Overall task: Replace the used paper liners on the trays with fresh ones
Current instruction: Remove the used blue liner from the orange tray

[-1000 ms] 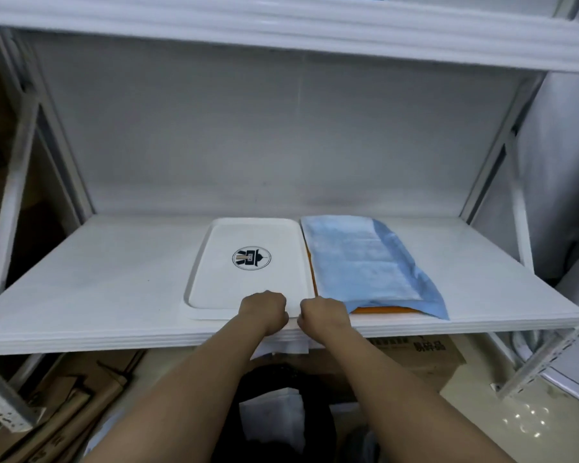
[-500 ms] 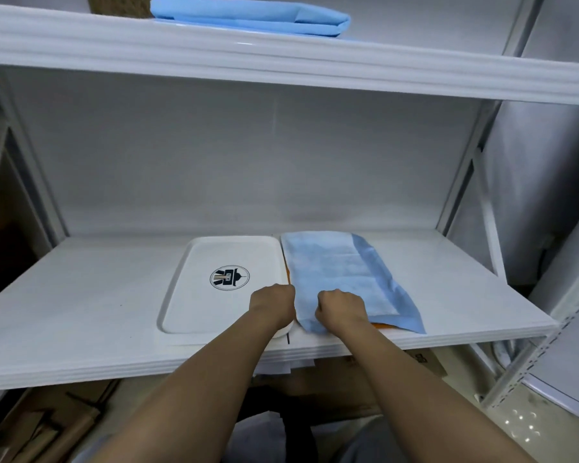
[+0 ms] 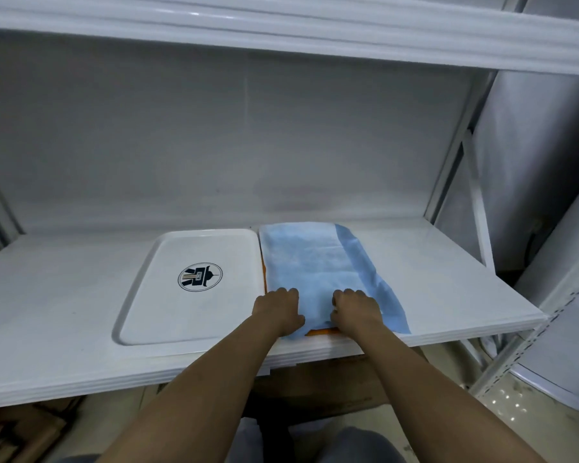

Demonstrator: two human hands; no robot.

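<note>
A white tray [image 3: 168, 309] with a round dark logo lies bare on the shelf, left of centre. Touching its right side is an orange tray [image 3: 320, 331], almost fully covered by a blue paper liner [image 3: 315, 255] that hangs over its right edge. Only a thin orange strip shows at the near edge and along the left side. My left hand [image 3: 276, 310] and my right hand [image 3: 356, 309] sit side by side on the liner's near end. Their fingers are curled down into the paper, and each hand grips it.
Both trays lie on a white shelf [image 3: 47, 312] with a back wall and an upper shelf [image 3: 281, 28] close overhead. A slanted metal brace [image 3: 475, 195] stands at the right. Cardboard boxes [image 3: 315, 385] sit on the floor below.
Both hands moved right and forward from the shelf's front edge near the white tray onto the blue liner's near end. The camera view shifted.
</note>
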